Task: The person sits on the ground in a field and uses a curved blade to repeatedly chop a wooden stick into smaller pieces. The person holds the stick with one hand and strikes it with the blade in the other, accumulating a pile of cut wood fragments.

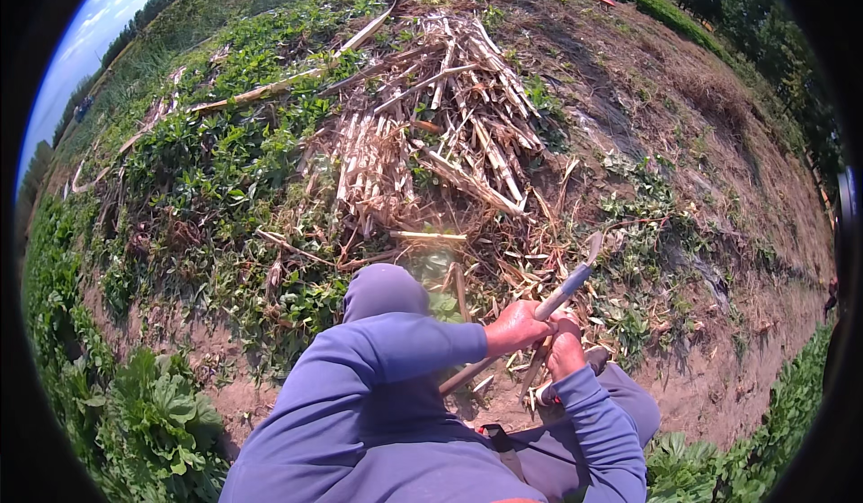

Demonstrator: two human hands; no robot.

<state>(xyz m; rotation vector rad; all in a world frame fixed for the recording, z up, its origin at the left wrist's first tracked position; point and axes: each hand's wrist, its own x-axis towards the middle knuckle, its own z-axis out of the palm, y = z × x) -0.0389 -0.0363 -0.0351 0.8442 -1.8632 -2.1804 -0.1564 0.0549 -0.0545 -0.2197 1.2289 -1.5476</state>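
Observation:
My left hand [519, 328] is closed around the wooden handle of a sickle-like tool [556, 298]. A greyish socket joins the handle to a narrow curved metal blade, which points up and right. Below the hand, the handle runs down left toward my lap. My right hand [566, 346] is right against the left one, its fingers curled close to the handle. From under these fingers a brown stick-like piece [534, 370] extends downward; its upper end is hidden. Dry husk scraps lie on the soil around both hands.
Ahead lies a heap of cut dry stalks [465, 112], with one loose stalk [428, 236] nearer me. A long pale strip [270, 88] crosses the green plants at left. Leafy plants [168, 402] grow at lower left. My shoe [547, 393] shows below the hands.

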